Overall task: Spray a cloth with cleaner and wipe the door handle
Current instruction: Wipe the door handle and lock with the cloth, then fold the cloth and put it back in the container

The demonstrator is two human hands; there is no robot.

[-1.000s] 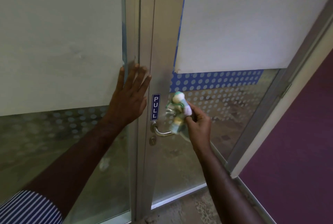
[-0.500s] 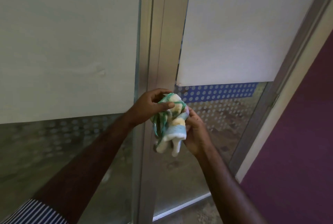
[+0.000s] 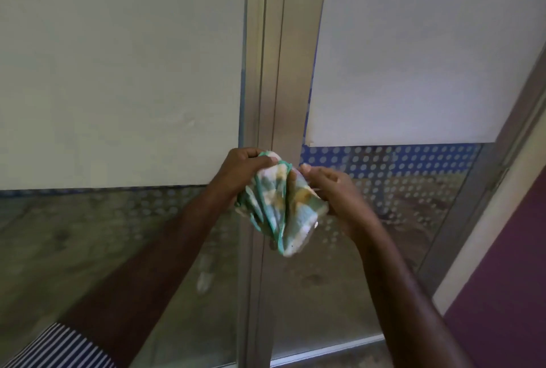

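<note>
A bunched cloth [image 3: 283, 208], white with green edging and yellow patches, hangs between both hands in front of the door's metal frame [image 3: 291, 72]. My left hand [image 3: 240, 168] pinches its top left corner. My right hand [image 3: 334, 193] grips its right side, fingers curled into the folds. The door handle is hidden behind the cloth and hands. No spray bottle is in view.
A glass door [image 3: 399, 205] with frosted dots, a blue dotted band and white sheets [image 3: 413, 57] over its upper panes fills the view. A purple wall [image 3: 508, 279] runs along the right. A strip of floor shows at the bottom.
My left hand left the door frame and took hold of the cloth. The cloth came off the handle and is now held up in both hands, spread a little wider.
</note>
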